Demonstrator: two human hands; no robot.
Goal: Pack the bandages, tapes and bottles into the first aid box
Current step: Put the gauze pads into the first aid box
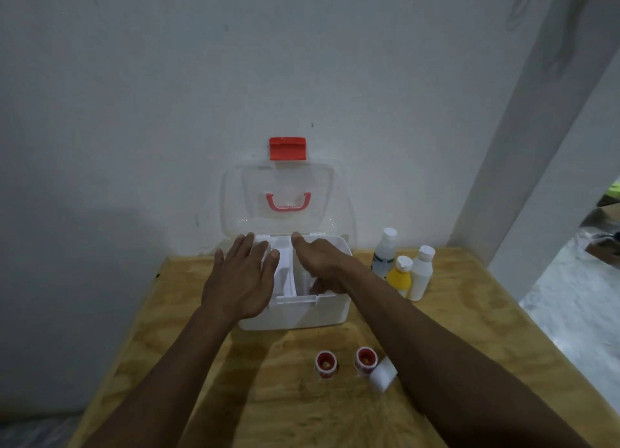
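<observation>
Wooden tabletop [208,397]: left hand [240,280] spread flat over the open white plastic first aid box [312,315]; right hand [318,263] curls inside, contents hidden; three bottles [402,266] stand just right, nearest it.

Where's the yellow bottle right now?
In the head view, the yellow bottle stands on the wooden table right of the first aid box, between the clear bottle and the white bottle.

2 hands [240,280] [318,263] over open box [295,313]; 3 bottles [399,275] beside.
</observation>
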